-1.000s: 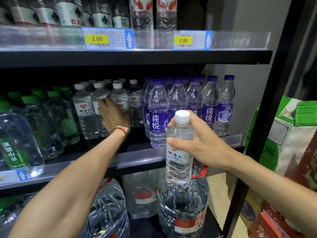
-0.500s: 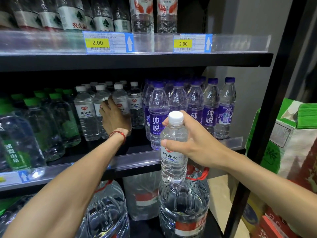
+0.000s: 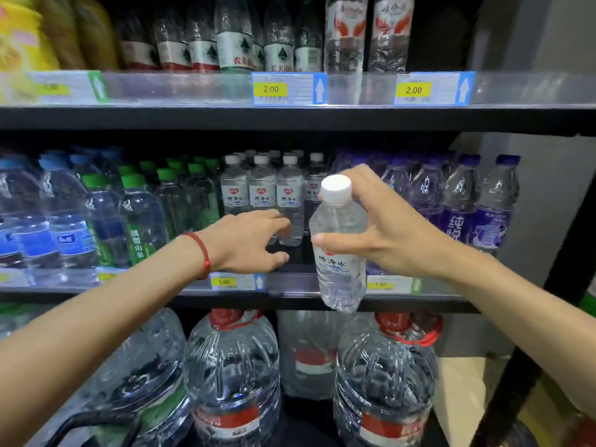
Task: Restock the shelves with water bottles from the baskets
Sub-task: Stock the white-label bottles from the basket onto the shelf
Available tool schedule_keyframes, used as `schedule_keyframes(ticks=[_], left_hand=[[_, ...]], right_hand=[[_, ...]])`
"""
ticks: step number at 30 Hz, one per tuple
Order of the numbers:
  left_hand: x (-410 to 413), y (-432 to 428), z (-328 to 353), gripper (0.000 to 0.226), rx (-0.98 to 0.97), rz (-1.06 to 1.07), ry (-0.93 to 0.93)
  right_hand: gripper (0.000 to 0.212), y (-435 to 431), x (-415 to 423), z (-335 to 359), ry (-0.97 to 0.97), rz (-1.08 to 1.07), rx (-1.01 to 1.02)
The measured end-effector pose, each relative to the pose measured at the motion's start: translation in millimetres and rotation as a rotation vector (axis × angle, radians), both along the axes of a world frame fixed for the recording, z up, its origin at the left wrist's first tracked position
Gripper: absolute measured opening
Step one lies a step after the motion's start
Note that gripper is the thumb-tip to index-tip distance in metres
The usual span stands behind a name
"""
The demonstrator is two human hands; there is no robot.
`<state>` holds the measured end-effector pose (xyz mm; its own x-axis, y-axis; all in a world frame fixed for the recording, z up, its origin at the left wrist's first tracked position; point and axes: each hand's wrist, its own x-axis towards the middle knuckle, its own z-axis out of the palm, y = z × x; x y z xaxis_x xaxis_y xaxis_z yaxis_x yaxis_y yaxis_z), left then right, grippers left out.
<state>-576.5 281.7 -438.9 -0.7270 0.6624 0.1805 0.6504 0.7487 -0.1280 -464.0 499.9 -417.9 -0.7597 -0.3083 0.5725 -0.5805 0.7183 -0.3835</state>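
Fingertips (image 3: pixel 363 176) of right hand (image 3: pixel 396 233) curled over the shoulder of a small water bottle (image 3: pixel 338 253), thumb across the front just above the label, white cap (image 3: pixel 336 188) poking up beside the knuckles. Held upright with a slight tilt, in the air in front of the middle shelf (image 3: pixel 283 282), base hanging below the shelf edge. Left hand (image 3: pixel 245 243) flat and loose, fingers straight, holding nothing, stretched toward a dark gap at the shelf front beside the row of matching white-capped bottles (image 3: pixel 263 191); touching the nearest one or not, impossible to tell. Green-capped bottles (image 3: pixel 142 217) to the left of that row, purple-labelled ones (image 3: pixel 464 204) to the right, big jugs (image 3: pixel 232 366) on the level below.

Probably light enough for one hand, being small, though full and so with some heft. Thin ribbed plastic, likely to dent under a hard squeeze; smooth wall, maybe slippery if damp. Best taken high, round the shoulder or neck where stiffer, as now. Next, likely up over the lip and down into the gap, without knocking the neighbours over
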Motion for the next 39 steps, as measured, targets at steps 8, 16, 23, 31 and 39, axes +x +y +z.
schedule_keyframes(ticks=[8, 16, 23, 31, 39], left_hand=[[42, -24, 7, 0.030, -0.121, -0.027, -0.144], [52, -31, -7, 0.040, -0.158, 0.007, -0.151], [41, -40, -20, 0.042, -0.156, 0.026, -0.125], [34, -53, -19, 0.040, -0.112, 0.027, -0.105], [26, -53, -23, 0.046, -0.111, 0.018, -0.120]], right_hand=[[0.057, -20, -39, 15, 0.147, -0.044, 0.007], [0.061, -24, -92, 17, 0.127, -0.192, 0.218], [0.052, -32, -126, 2, -0.101, -0.433, 0.486], [0.096, -44, -159, 29, -0.051, -0.699, 0.652], [0.051, -38, -183, 29, 0.008, -0.933, 0.907]])
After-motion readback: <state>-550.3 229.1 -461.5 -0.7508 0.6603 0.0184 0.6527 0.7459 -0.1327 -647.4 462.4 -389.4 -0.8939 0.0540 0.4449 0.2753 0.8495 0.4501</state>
